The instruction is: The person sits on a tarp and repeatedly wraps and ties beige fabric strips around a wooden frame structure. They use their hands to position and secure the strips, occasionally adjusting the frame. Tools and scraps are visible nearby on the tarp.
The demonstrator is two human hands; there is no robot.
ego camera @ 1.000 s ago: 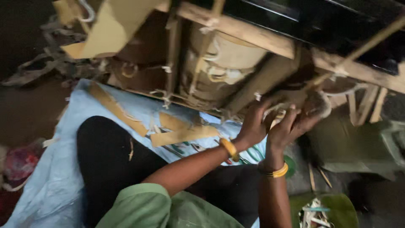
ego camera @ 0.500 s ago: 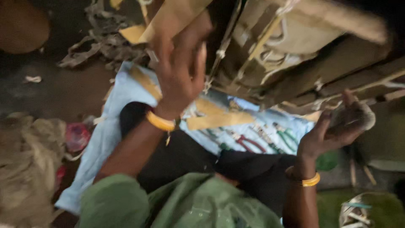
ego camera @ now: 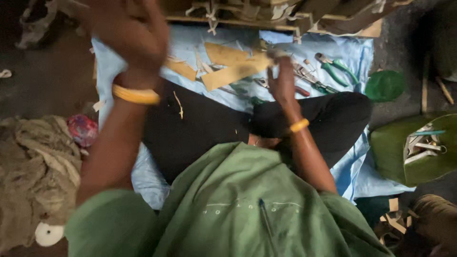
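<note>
I sit cross-legged in black trousers on a light blue cloth (ego camera: 190, 47). My left hand (ego camera: 128, 38) is raised close to the camera, blurred, with a yellow bangle at the wrist; I cannot see whether it holds anything. My right hand (ego camera: 282, 81), also with a yellow bangle, reaches down to the cloth, its fingers closed on the end of a flat tan strip (ego camera: 233, 72). More tan strips (ego camera: 223, 53) lie beside it. A wooden frame bound with pale ties (ego camera: 285, 14) stands just beyond the cloth.
Green-handled pliers (ego camera: 335, 69) and other hand tools lie on the cloth at the right. A green round lid (ego camera: 384, 85) and a green tub of tools (ego camera: 414, 152) sit further right. A heap of brownish netting (ego camera: 33, 176) and a pink bundle (ego camera: 82, 129) lie at the left.
The view has tipped down toward my lap. My left hand stays raised and has come closer to the camera. My right hand dropped from the wooden frame to the strips on the cloth.
</note>
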